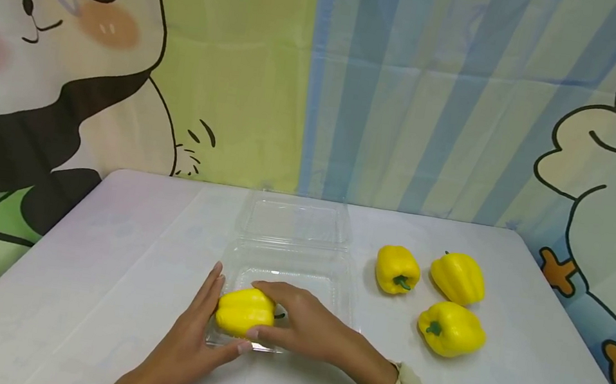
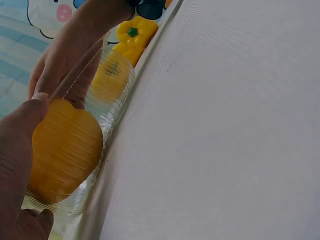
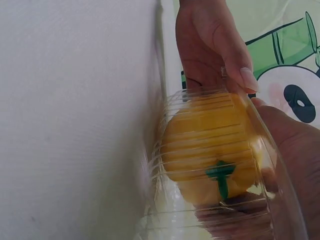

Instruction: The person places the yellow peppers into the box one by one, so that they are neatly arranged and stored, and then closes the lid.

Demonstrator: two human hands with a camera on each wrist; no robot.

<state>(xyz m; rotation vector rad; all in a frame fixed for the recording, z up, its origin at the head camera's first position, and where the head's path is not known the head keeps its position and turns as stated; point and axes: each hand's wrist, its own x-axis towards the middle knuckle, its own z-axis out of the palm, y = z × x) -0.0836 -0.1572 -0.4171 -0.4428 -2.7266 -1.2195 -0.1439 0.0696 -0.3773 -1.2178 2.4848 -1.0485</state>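
A yellow bell pepper (image 1: 242,313) lies on its side in the front left part of a clear plastic clamshell box (image 1: 340,280), its green stem (image 3: 220,172) pointing right. My right hand (image 1: 305,323) grips the pepper from the right, thumb in front and fingers behind. At the box's front left corner is my left hand (image 1: 194,336), its fingers straight along the left side and its thumb reaching to the front rim. Through the ribbed clear wall, both wrist views show the pepper inside the box.
Three more yellow bell peppers, a back left one (image 1: 397,270), a back right one (image 1: 458,278) and a front one (image 1: 451,329), lie right of the box. The box's lid (image 1: 295,219) is folded back on the white table (image 1: 120,245). A cartoon-printed curtain (image 1: 245,47) hangs behind.
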